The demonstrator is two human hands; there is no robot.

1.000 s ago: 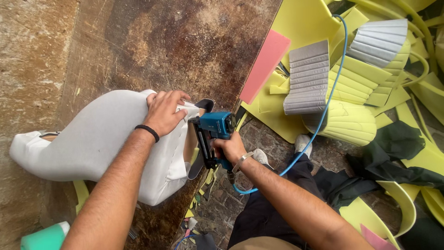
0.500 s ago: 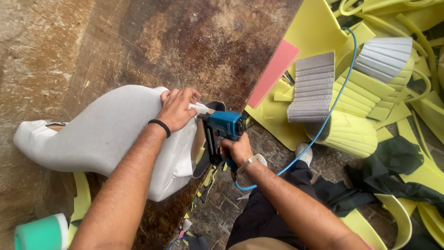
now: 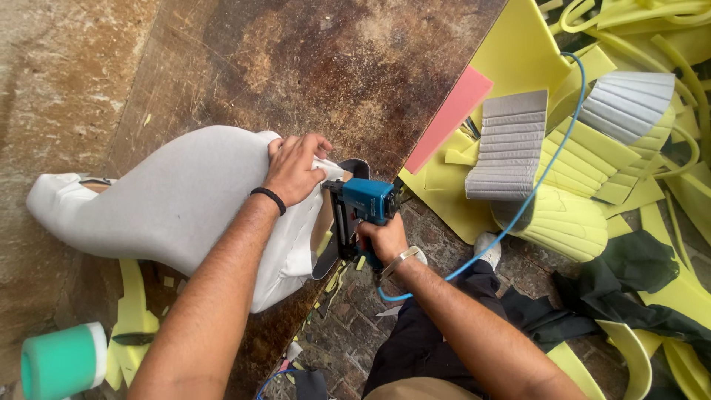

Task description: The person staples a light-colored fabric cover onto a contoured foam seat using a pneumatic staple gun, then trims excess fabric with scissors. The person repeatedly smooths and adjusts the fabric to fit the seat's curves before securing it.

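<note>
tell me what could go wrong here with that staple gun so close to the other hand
1. The left hand pins the grey fabric cover right beside the nose of the blue staple gun in the right hand; a slip might catch a finger.
2. The blue air hose trails over the yellow foam offcuts and could snag, jerking the gun.

Worn, stained wooden workbench carries a grey upholstered seat cushion centrally and a green roll near left.
</note>
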